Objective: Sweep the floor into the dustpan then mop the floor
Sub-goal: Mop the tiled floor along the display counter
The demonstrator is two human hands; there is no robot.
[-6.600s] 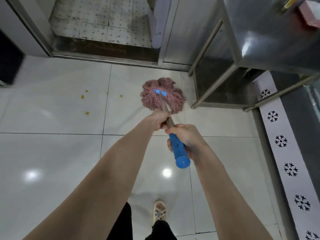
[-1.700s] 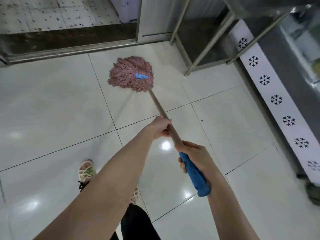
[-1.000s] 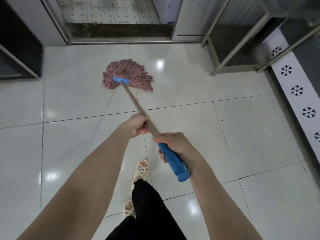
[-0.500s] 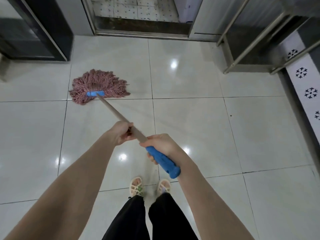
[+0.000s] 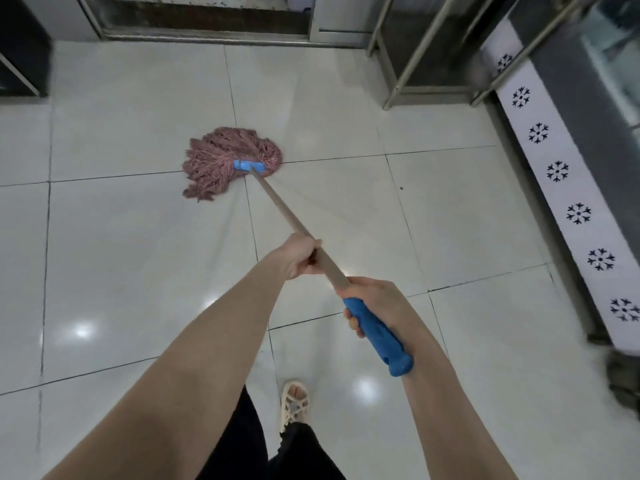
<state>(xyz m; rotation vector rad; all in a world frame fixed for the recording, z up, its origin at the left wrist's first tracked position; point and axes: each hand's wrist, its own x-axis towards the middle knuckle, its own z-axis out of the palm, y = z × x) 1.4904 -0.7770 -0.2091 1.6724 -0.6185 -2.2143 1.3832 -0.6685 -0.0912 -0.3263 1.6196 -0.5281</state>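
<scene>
A mop with a pink string head (image 5: 227, 161) and a blue clamp lies spread on the glossy white tile floor (image 5: 121, 254), ahead and slightly left of me. Its wooden shaft (image 5: 277, 202) runs back toward me and ends in a blue grip (image 5: 379, 337). My left hand (image 5: 294, 259) grips the wooden shaft partway down. My right hand (image 5: 372, 299) grips the top of the blue grip, closer to my body. No dustpan is in view.
A metal door threshold (image 5: 207, 36) runs along the far edge. Legs of a steel table (image 5: 408, 64) stand at the far right. A white strip with black snowflake marks (image 5: 568, 209) lines the right side. A dark cabinet (image 5: 20, 57) sits far left. My sandalled foot (image 5: 294, 401) is below.
The mop head has swung from the left to nearer the middle of the floor, and the view has turned right. Both hands keep their hold on the mop.
</scene>
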